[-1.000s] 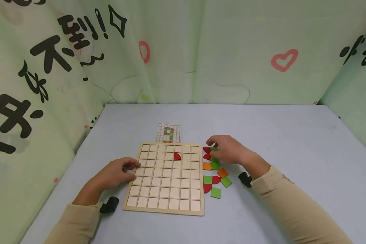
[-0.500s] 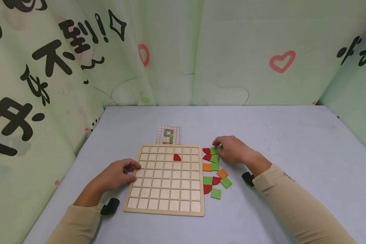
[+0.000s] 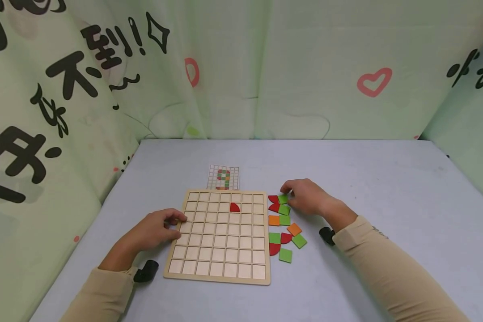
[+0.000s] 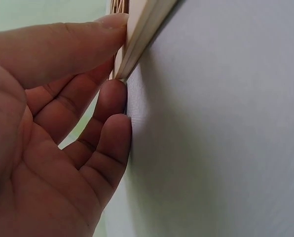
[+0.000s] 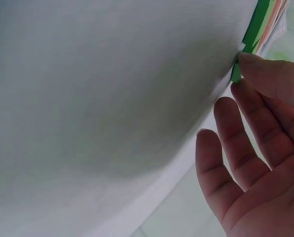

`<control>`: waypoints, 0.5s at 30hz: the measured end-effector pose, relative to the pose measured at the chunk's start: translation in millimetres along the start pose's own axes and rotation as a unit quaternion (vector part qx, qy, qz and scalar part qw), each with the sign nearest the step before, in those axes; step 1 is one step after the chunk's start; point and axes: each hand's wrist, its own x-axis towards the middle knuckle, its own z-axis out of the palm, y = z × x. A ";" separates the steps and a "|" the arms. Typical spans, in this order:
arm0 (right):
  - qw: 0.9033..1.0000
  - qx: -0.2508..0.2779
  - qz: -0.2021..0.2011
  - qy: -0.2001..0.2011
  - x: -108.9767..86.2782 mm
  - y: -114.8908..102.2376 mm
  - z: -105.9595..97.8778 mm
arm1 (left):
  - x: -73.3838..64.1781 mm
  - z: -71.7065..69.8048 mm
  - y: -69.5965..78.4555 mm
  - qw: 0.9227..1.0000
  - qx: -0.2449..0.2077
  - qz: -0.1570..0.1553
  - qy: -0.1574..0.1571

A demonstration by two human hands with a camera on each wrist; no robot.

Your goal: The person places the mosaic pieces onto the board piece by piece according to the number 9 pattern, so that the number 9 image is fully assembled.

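Observation:
A wooden grid board [image 3: 216,281] lies flat on the table, with one red quarter-circle tile [image 3: 235,207] in a cell near its top. My left hand [image 3: 154,229] rests at the board's left edge; in the left wrist view the thumb [image 4: 102,42] touches the rim and the fingers are loosely bent. Beside the board's upper right corner, my right hand [image 3: 307,197] pinches the top green square tile [image 3: 282,199] at its outer side. That tile's edge shows between thumb and fingertip in the right wrist view. Red quarter-circle tiles [image 3: 273,199] sit just left of it.
Down the board's right side lie more tiles: an orange square [image 3: 274,220], a tilted orange square [image 3: 294,229], a lower green square [image 3: 285,255] and several others. A pattern card [image 3: 211,177] lies behind the board. Curtains [image 3: 318,89] stand around the table [image 3: 378,179].
My right hand has drawn back a little to the right, uncovering the top green and red tiles. Its hold looks the same over the last half second. The left hand stays at the board.

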 end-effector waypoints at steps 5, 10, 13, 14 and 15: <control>1.000 0.001 0.001 0.001 1.3 0.2 -0.1 | 1.3 0.2 -1.3 1.000 0.000 -0.002 0.002; 1.000 0.001 0.008 -0.001 0.4 0.2 0.3 | 0.9 0.4 -1.3 1.000 -0.001 -0.006 0.000; 1.000 0.000 0.009 -0.001 0.1 0.3 0.4 | 0.3 0.6 -0.9 1.000 -0.002 -0.006 0.001; 1.000 0.000 0.009 -0.001 0.0 0.3 0.3 | 0.1 0.7 -0.8 1.000 -0.001 -0.005 0.001; 1.000 -0.001 0.010 -0.001 0.1 0.5 0.5 | 0.0 0.7 -0.6 1.000 -0.001 -0.005 0.002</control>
